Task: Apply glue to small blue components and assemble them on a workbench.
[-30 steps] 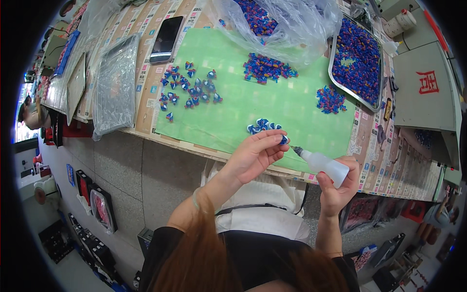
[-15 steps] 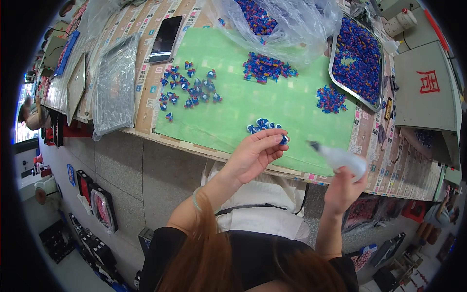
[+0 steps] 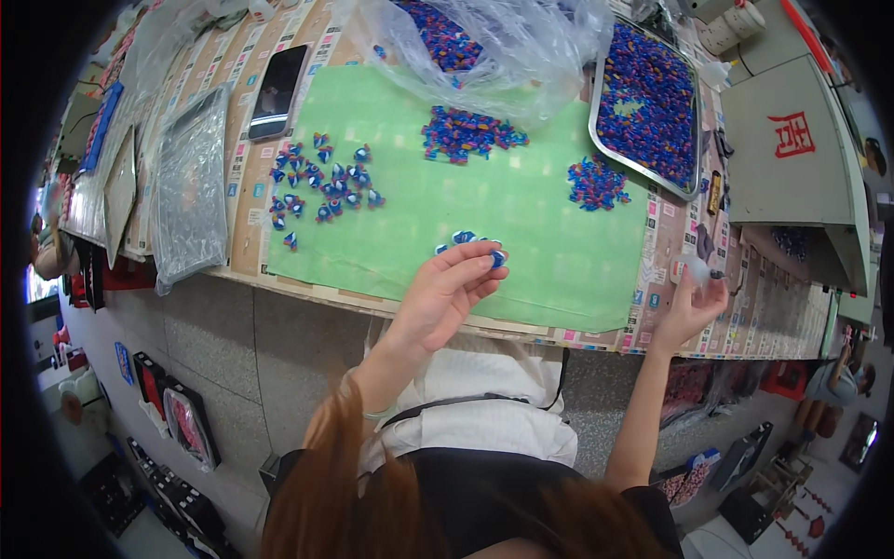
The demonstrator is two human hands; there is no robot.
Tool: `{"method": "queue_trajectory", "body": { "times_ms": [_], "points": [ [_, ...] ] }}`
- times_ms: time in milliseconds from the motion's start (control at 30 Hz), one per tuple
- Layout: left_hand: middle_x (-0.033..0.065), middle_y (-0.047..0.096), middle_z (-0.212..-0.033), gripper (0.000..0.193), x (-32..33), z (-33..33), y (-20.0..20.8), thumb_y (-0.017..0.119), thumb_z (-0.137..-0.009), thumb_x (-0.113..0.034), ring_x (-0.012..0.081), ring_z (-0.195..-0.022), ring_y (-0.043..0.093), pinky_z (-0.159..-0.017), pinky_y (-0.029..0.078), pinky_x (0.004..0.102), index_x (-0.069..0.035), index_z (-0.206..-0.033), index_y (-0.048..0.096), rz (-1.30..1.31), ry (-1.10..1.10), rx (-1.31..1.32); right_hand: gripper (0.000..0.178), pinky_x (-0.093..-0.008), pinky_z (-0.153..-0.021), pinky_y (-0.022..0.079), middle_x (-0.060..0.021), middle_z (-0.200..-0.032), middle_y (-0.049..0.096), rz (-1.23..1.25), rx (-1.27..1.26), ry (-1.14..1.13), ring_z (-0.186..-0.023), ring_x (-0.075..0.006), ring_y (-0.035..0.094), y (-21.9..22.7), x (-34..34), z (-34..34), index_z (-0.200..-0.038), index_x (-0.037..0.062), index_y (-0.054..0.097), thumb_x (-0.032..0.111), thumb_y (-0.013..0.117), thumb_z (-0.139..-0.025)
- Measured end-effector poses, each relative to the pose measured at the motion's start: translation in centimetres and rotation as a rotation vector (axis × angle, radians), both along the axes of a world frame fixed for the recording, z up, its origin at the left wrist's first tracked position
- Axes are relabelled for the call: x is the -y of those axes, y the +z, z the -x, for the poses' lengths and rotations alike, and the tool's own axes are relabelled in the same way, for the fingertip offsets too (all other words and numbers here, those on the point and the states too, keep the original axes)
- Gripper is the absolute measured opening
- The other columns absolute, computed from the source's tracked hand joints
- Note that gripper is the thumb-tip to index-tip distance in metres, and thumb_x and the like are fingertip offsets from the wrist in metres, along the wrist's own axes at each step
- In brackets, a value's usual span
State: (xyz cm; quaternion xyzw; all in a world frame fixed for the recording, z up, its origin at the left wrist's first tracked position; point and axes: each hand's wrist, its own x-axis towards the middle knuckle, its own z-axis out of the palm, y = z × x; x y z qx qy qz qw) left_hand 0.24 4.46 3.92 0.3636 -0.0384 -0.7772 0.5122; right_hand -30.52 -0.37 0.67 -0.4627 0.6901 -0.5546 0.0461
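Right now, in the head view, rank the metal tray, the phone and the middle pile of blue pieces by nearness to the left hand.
1. Middle pile of blue pieces, straight beyond the left hand.
2. Phone, far left.
3. Metal tray, far right.

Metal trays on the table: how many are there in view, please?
2. One metal tray full of small blue pieces stands at the table's right, beside the green mat. One empty metal tray, wrapped in clear plastic, lies at the left. Others may be hidden.

Dark-screened phone [image 3: 277,90] left of the green mat, clear plastic bag [image 3: 484,47] of blue pieces above, red sign on grey cabinet [image 3: 793,133] right.
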Motion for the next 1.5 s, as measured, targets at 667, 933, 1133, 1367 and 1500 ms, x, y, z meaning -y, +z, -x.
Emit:
{"method": "queue_trajectory", "body": {
  "times_ms": [667,933,1133,1367,1500],
  "points": [
    [0.0058,0.058,-0.091,0.018,-0.3,0.0,-0.2,0.050,-0.081,-0.005,0.0125,-0.082,0.055,-0.073,0.045,0.0222,-0.001,-0.098,0.053,0.010,0.009,0.062,0.007,-0.0234,-0.064,0.040,-0.0033,-0.080,0.056,-0.444,0.028,0.748,-0.072,-0.0125,0.052,2.5,3.0,-12.3,-0.081,-0.0003,0.056,0.003,0.056,-0.075],
    [0.0064,0.058,-0.090,0.020,-0.2,0.8,-0.1,0.050,-0.081,-0.006,0.0126,-0.082,0.056,-0.074,0.045,0.0228,0.001,-0.100,0.053,0.045,-0.016,0.161,0.013,-0.0202,-0.067,0.043,-0.0051,-0.080,0.057,-0.538,0.448,1.032,-0.075,-0.0105,0.055,4.9,-1.8,-14.5,-0.089,-0.0037,0.055,-0.002,0.054,-0.076],
    [0.0062,0.059,-0.088,0.022,-0.4,0.9,0.4,0.052,-0.080,-0.005,0.0112,-0.081,0.056,-0.073,0.044,0.0214,0.001,-0.101,0.055,0.155,-0.056,0.371,0.017,-0.0206,-0.066,0.044,-0.0052,-0.078,0.056,-0.543,0.300,0.981,-0.073,-0.0103,0.055,5.6,-1.8,-15.4,-0.091,-0.0024,0.050,-0.004,0.055,-0.075],
    [0.0040,0.057,-0.086,0.022,-0.9,1.9,0.8,0.054,-0.077,0.000,0.0099,-0.079,0.054,-0.072,0.042,0.0201,0.001,-0.099,0.056,0.333,-0.002,0.686,0.017,-0.0205,-0.063,0.045,-0.0071,-0.075,0.056,-0.591,0.745,0.911,-0.068,-0.0104,0.055,5.4,-1.9,-15.6,-0.087,0.0005,0.043,-0.003,0.055,-0.075],
    [0.0034,0.057,-0.082,0.023,-0.9,2.1,1.4,0.055,-0.075,0.001,0.0100,-0.078,0.055,-0.069,0.043,0.0208,0.001,-0.098,0.056,0.444,0.003,0.884,0.016,-0.0218,-0.062,0.044,-0.0070,-0.074,0.056,-0.617,0.997,0.863,-0.066,-0.0117,0.054,5.1,-2.1,-15.5,-0.085,0.0024,0.043,-0.002,0.055,-0.075]
  ]
}}
